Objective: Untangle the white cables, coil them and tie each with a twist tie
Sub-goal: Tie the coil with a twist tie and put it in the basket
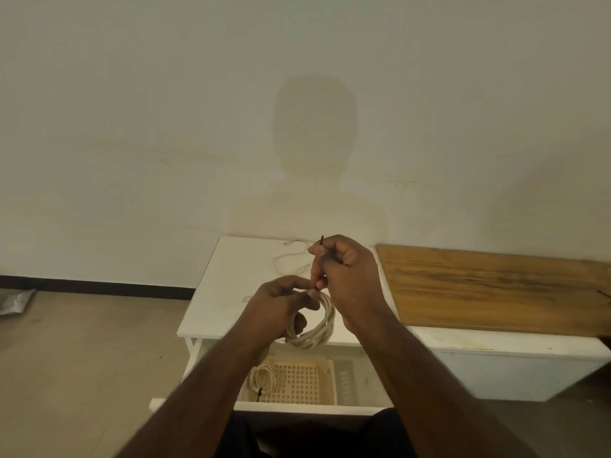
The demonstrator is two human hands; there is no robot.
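The right hand (pixel 347 276) covers most of a thin dark twist tie (pixel 321 240), leaving only its tip above the knuckles. The left hand (pixel 281 309) hides the near-left arc of the coiled white cable (pixel 317 332). Forearms block the front of the woven basket (pixel 297 381) and part of the tied coil (pixel 263 380) inside it. A loose cable (pixel 291 256) on the white counter (pixel 211 292) vanishes behind the hands. The wooden board (pixel 496 285) runs off the right edge; a grey object (pixel 15 302) is cropped at left, too blurred to identify.
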